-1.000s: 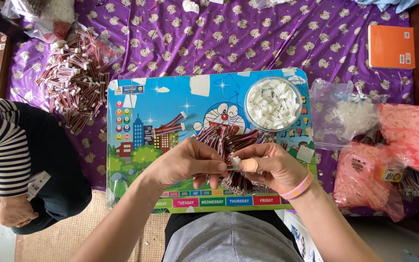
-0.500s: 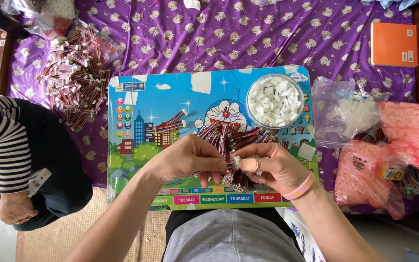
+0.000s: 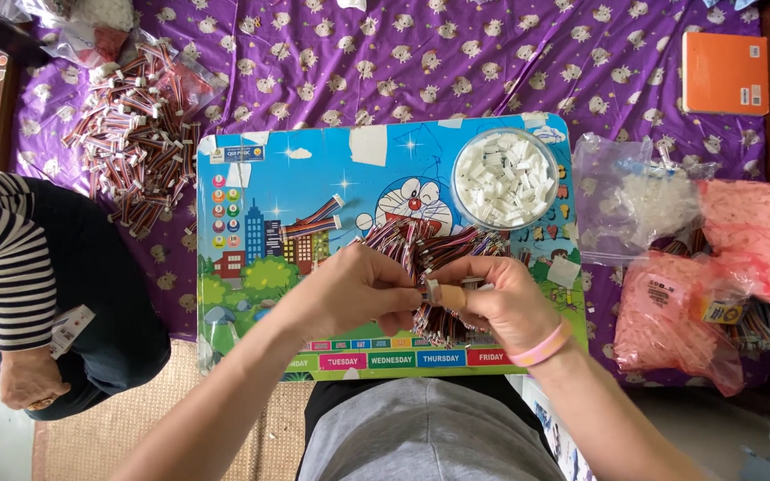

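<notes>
My left hand (image 3: pixel 358 289) and my right hand (image 3: pixel 499 301) meet over a colourful cartoon lap board (image 3: pixel 251 258). Between their fingertips they pinch a small wire lead with a white connector (image 3: pixel 428 289). A tape strip wraps my right thumb, and a pink band circles that wrist. Under the hands lies a loose pile of multicoloured wire leads (image 3: pixel 430 245). A round clear bowl of white plastic connectors (image 3: pixel 503 178) stands on the board's far right corner. Two finished leads (image 3: pixel 314 218) lie on the board's middle.
A big heap of finished wire leads (image 3: pixel 131 134) lies on the purple printed cloth (image 3: pixel 456 62) at far left. Clear and pink plastic bags of parts (image 3: pixel 715 258) sit at right, an orange booklet (image 3: pixel 724 71) beyond. Another person in a striped sleeve (image 3: pixel 2 258) sits at left.
Both hands stay together over the wire pile, with only small finger movements on the lead. Nothing else has moved.
</notes>
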